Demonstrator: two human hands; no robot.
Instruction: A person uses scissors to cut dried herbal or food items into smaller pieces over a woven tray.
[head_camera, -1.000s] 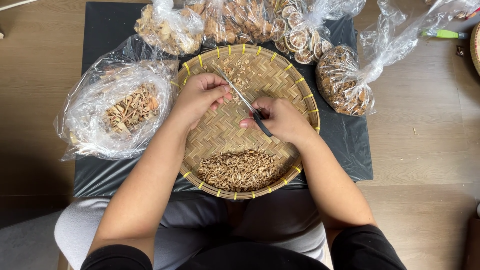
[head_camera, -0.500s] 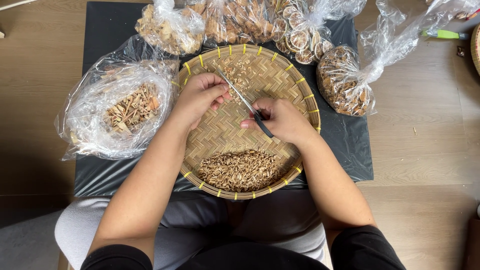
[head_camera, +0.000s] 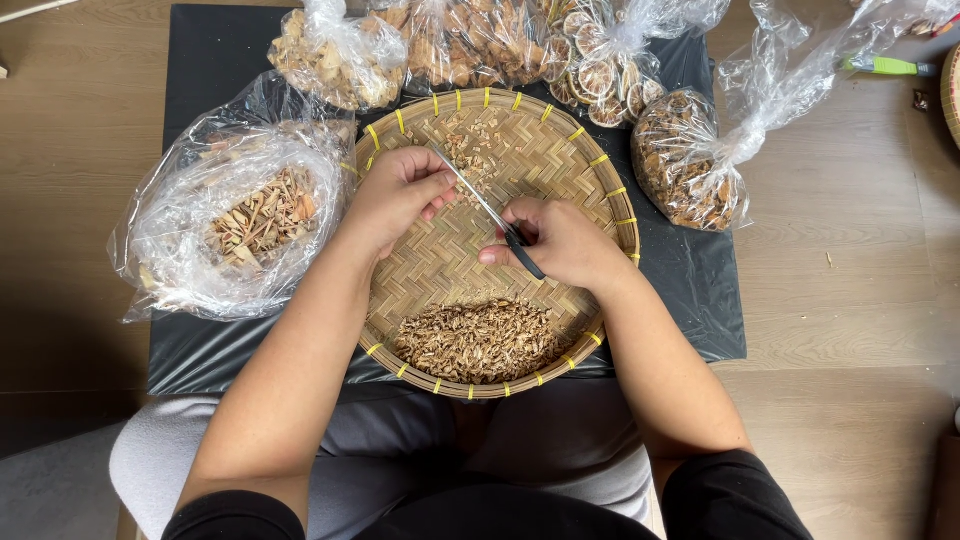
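far left: open clear plastic bag of pale dried strips (head_camera: 235, 225) lies on the black mat (head_camera: 215, 60), just beside the round woven bamboo tray with yellow rim bindings (head_camera: 560, 135).

left hand (head_camera: 395, 200) is over the tray's left half, fingers curled narrow, pinching what looks like a small dried piece at the blade tips; the piece itself is too small to make out. judgement: light, brittle stuff that crumbles if squeezed, so grip it by the end away from the blades.

black-handled scissors (head_camera: 495, 222) sit mid-tray, blades pointing far-left toward the left fingertips. stiff metal, taken by the handle loops.

right hand (head_camera: 560, 245) is closed around those handles, fingers through them; can't tell how far the blades are apart.

heap of chopped brown bits (head_camera: 480, 340) lies at the near edge of the tray, with a few loose cuttings (head_camera: 470, 150) at the far side.

right and far: more clear knotted bags of dried slices (head_camera: 690, 170) stand on the mat.
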